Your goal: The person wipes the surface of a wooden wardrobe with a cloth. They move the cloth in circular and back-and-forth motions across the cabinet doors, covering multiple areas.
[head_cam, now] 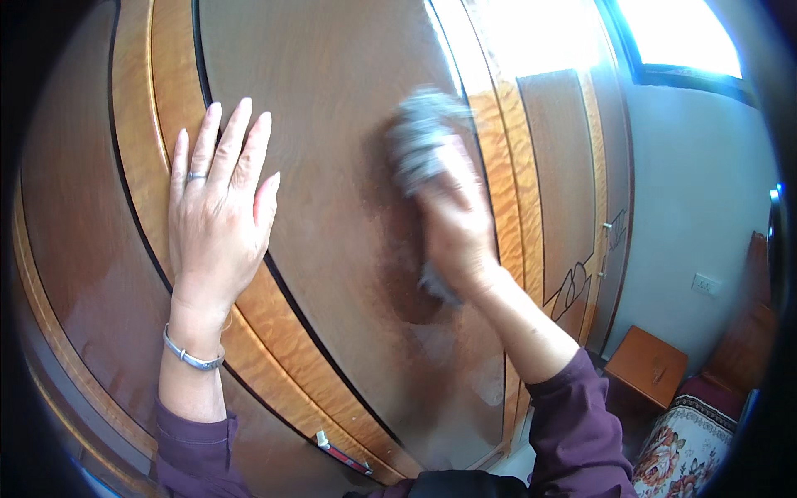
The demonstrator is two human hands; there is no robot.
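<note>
In front of me rises a wooden wardrobe [324, 249] with brown door panels and lighter, glossy orange-brown trim strips [274, 355]. My left hand [218, 199] lies flat against the trim and panel edge, fingers spread a little, holding nothing. A ring and a silver bracelet [193, 359] are on that hand and wrist. My right hand [457, 218] is blurred and grips a grey cloth [423, 134] pressed against the brown panel near its right edge. Part of the cloth shows below the palm. Damp-looking smears mark the panel around it.
A door handle [341, 454] sits low on the trim. To the right are more wardrobe doors [560, 168], a bright window [685, 34], a pale wall [679, 174] with a socket plate [705, 284], an orange-brown nightstand [647, 366] and a bed with flowered fabric [682, 451].
</note>
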